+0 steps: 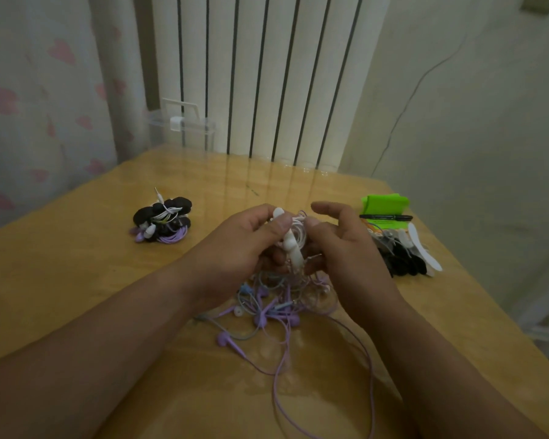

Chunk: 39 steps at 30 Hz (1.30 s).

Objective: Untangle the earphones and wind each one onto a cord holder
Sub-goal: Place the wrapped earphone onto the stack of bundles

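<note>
My left hand [248, 239] grips a white cord holder [289, 245], held upright above the table's middle. White earphone cord [301, 231] is looped around the holder, and my right hand [336, 245] pinches that cord beside it, index finger stretched out. Under both hands lies a tangle of purple and pale blue earphones [267, 315], with one purple cord trailing toward the near edge. At the left sits a pile of wound earphones on black holders [162, 223]. A heap of unused black and white cord holders [403, 255] lies at the right.
A green object [384, 202] with a black marker pen [385, 217] across it sits at the far right of the wooden table [76, 280]. A clear plastic box [183, 128] stands at the back by the radiator. A wall runs close along the right.
</note>
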Tool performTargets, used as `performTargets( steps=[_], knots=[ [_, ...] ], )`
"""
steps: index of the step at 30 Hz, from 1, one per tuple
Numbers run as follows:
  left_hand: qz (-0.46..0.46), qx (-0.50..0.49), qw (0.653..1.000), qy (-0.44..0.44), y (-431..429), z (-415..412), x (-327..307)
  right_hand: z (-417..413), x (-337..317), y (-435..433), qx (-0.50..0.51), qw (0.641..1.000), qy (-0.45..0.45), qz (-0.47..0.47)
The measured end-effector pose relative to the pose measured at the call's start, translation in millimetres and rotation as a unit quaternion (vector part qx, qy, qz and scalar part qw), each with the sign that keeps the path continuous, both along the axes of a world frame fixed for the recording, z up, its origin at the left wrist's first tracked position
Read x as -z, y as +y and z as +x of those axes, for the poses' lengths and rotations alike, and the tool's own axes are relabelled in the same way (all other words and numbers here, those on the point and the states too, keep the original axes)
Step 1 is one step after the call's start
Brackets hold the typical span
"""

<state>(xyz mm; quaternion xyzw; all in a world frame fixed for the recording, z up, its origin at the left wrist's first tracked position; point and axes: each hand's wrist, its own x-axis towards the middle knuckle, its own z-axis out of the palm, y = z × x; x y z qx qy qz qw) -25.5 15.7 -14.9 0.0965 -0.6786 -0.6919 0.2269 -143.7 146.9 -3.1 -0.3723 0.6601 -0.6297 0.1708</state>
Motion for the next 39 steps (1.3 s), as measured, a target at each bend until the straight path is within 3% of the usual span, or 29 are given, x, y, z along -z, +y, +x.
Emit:
performTargets(
  steps=[9,14,19,25,28,35,39],
  knots=[
    [0.058,0.016,0.998,-0.002,-1,-1,0,-2,6,0,0.031,0.994,0.105,-0.013],
    [0.027,-0.077,0.997,-0.008,-1,-5,6,0,8,-1,0.095,0.967,0.239,0.002],
    [0.01,-0.138,0.99,0.029,9,-6,7,8,9,-3,0.105,0.957,0.267,0.038],
    [-0.071,-0.201,0.974,0.082,13,-4,7,14,8,-8,0.098,0.987,0.128,0.022],
    [-0.092,-0.226,0.965,0.093,16,-5,8,21,8,-12,0.084,0.996,0.005,-0.024],
    [-0.108,-0.276,0.946,0.131,23,-9,7,29,18,-27,-0.046,0.961,-0.255,-0.101],
    [-0.103,-0.274,0.946,0.137,25,-10,6,29,25,-34,-0.073,0.947,-0.294,-0.103]
  ],
)
